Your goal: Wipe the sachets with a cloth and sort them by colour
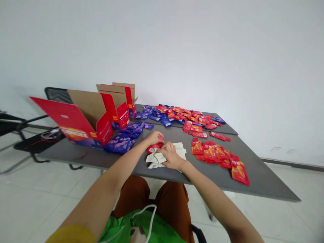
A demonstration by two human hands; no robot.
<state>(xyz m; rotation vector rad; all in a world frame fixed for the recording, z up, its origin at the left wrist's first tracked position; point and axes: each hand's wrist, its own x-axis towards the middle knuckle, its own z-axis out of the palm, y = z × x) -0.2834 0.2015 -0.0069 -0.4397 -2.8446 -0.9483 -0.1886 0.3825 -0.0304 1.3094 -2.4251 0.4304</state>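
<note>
My left hand (154, 137) is closed on a red pouch (155, 147) that lies on a white cloth (177, 147) near the front edge of the grey table (263, 175). Pressed on the same cloth beside the pouch, my right hand (170, 156) has its fingers curled over the fabric. A row of red pouches (219, 157) lies just right of my right hand. A small stack of purple pouches (120, 145) lies to the left of my left hand.
An open red cardboard box (83, 123) stands at the table's left, with two more open boxes (121, 101) behind it. A heap of mixed red and purple pouches (179, 116) covers the far side. A dark chair (32, 135) stands left of the table.
</note>
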